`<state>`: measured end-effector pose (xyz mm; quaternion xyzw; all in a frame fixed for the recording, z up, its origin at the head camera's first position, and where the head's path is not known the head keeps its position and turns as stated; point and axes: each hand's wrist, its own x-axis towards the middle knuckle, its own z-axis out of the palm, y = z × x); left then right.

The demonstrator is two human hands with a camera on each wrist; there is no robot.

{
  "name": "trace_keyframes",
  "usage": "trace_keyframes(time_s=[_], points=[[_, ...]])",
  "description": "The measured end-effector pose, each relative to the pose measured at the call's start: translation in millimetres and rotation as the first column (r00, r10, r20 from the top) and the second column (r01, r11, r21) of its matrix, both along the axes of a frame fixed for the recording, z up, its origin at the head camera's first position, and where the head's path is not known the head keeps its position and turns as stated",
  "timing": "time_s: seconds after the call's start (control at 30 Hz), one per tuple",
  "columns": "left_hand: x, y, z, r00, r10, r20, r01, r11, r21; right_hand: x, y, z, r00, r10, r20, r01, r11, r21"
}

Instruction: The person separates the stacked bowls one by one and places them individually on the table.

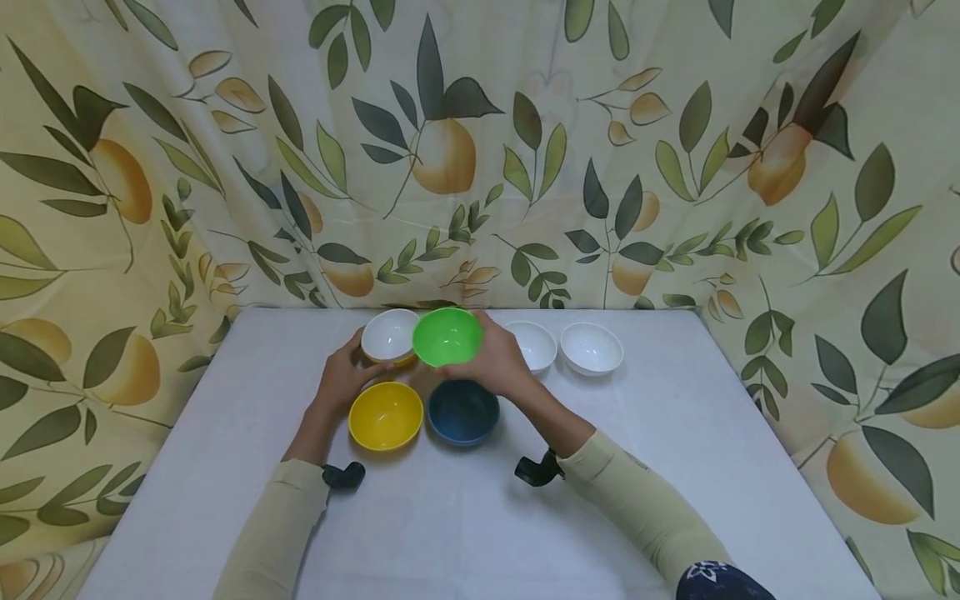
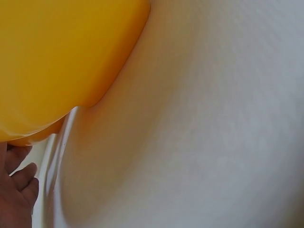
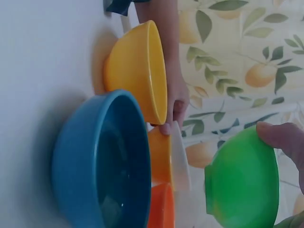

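Observation:
My right hand [image 1: 495, 354] holds a green bowl [image 1: 447, 337] by its side, thumb at the rim; the right wrist view shows the green bowl [image 3: 244, 178] raised off the table. My left hand [image 1: 347, 379] grips a stacked pair at the back left: a white bowl [image 1: 390, 335] set in a yellow bowl [image 3: 160, 152]. In front of the hands stand another yellow bowl [image 1: 386, 417] and a dark blue bowl [image 1: 463, 413]. Behind the blue one, an orange bowl [image 3: 161, 209] shows in the right wrist view; from the head, the green bowl and right hand hide it.
Two more white bowls stand at the back right; the nearer white bowl [image 1: 534, 347] is partly covered by my right hand, the other white bowl [image 1: 592, 348] is beside it. A white cloth covers the table [image 1: 465, 525]. A fruit-patterned curtain [image 1: 480, 233] hangs behind.

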<state>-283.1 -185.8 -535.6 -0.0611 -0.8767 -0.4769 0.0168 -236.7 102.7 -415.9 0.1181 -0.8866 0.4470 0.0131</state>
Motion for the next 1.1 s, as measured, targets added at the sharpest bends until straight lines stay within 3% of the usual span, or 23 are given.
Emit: trace_keyframes(time_s=[0.2, 0.43, 0.7, 1.1], points=[[-2.3, -3, -0.2, 1.000, -0.003, -0.018, 0.003, 1.000, 0.006, 10.4, 14, -0.1, 0.999, -0.036, 0.031, 0.035, 0.999, 0.033], [-4.0, -3, -1.6, 0.999, -0.004, -0.037, 0.004, 1.000, 0.005, 23.5, 31, -10.0, 0.995, -0.064, 0.073, 0.065, 0.998, -0.004], [-3.4, -2, -2.3, 1.000, -0.004, -0.028, 0.004, 1.000, -0.009, 42.1, 48, -17.7, 0.995, -0.090, 0.049, 0.092, 0.995, -0.028], [-3.5, -2, -0.8, 1.000, 0.004, -0.017, -0.004, 1.000, -0.022, 66.1, 77, -37.1, 0.980, -0.193, 0.052, 0.192, 0.981, 0.026]])
